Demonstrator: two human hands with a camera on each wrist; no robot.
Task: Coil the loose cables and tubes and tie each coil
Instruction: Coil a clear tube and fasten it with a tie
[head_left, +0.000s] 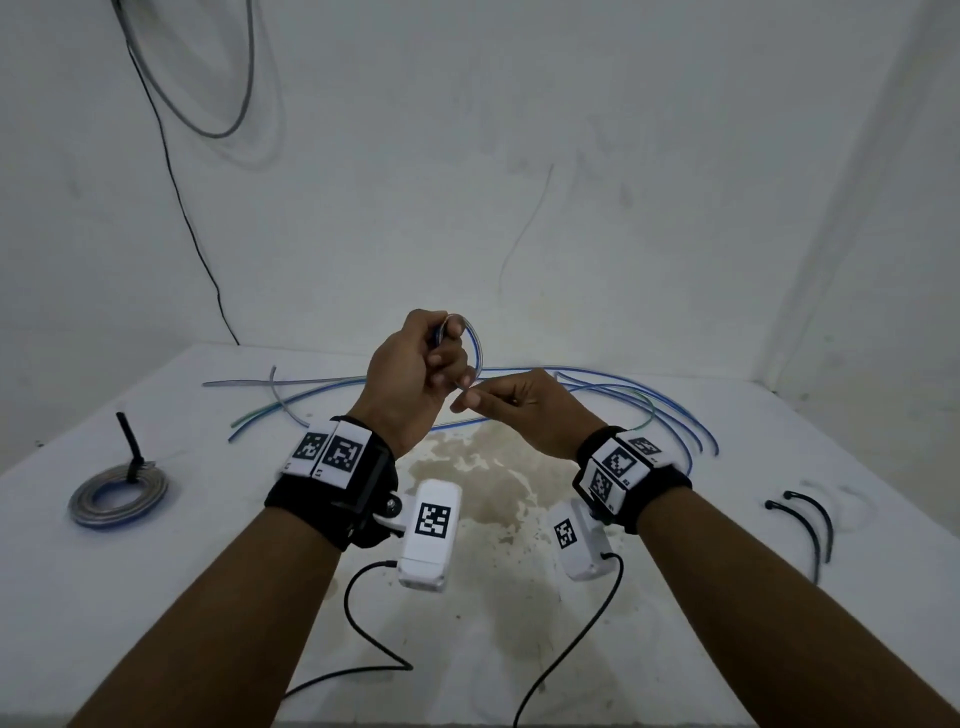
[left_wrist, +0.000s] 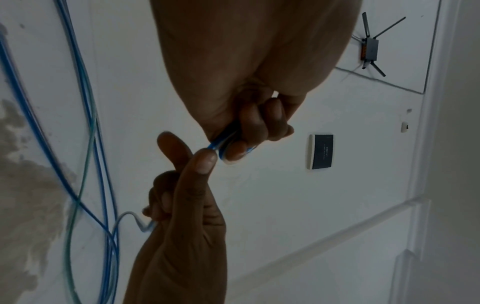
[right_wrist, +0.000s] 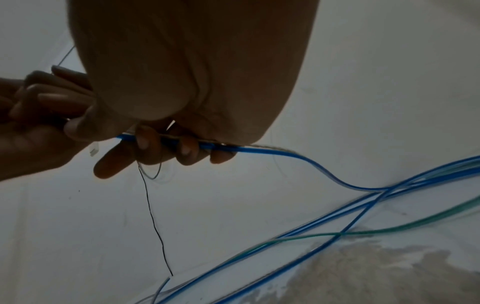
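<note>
My left hand (head_left: 441, 358) is raised over the middle of the white table (head_left: 208, 545), fingers curled round a small loop of blue-and-clear tube (head_left: 474, 345). Just to its right, my right hand (head_left: 470, 401) pinches the same tube at thumb and forefinger. In the right wrist view its fingers (right_wrist: 141, 142) curl round the blue tube (right_wrist: 285, 153), which trails off to the loose blue and green tubes (head_left: 639, 397) lying along the table's back. In the left wrist view the tube (left_wrist: 221, 142) shows between the curled left fingers (left_wrist: 253, 127), and the right thumb touches it.
A finished coil (head_left: 119, 493) bound with a black tie (head_left: 130, 441) lies at the table's left. Two black ties (head_left: 810, 519) lie at the right. A brown stain (head_left: 483, 467) marks the middle. Walls close in behind and at the right; a black cable (head_left: 176, 182) hangs there.
</note>
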